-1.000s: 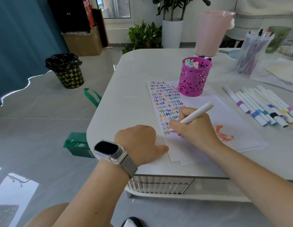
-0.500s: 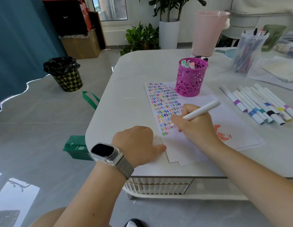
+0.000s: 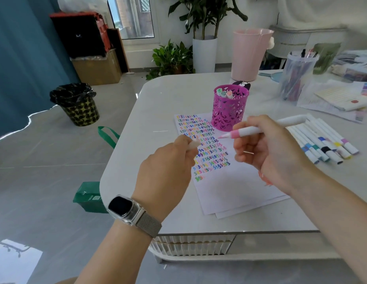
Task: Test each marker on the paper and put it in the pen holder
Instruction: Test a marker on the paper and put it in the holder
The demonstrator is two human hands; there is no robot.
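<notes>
A person's two hands hover above a white bench, both raised off the paper (image 3: 229, 187). The right hand (image 3: 268, 152) grips a white marker (image 3: 266, 128) with a pink collar, its fingers (image 3: 243, 158) curled round the barrel and the uncapped pink tip pointing left toward the other hand. The left hand (image 3: 168, 169), a watch (image 3: 127, 210) on its wrist, pinches a small white cap (image 3: 193, 144) between thumb and curled fingers, the cap just apart from the marker tip.

Beneath the hands, the paper lies on the bench with rows of small squiggles in many colours along its left side; an orange scribble is mostly hidden behind the right hand. The magenta pen holder (image 3: 229, 108) stands at the far edge of the paper, with three markers upright inside it. A row of capped markers (image 3: 322, 142) lies side by side on the bench to the right, partly hidden by the held marker. Farther back stand a pink bin (image 3: 250, 54) and a clear cup of pens (image 3: 297, 76). A black-lined waste bin (image 3: 76, 103) sits on the floor to the left.
</notes>
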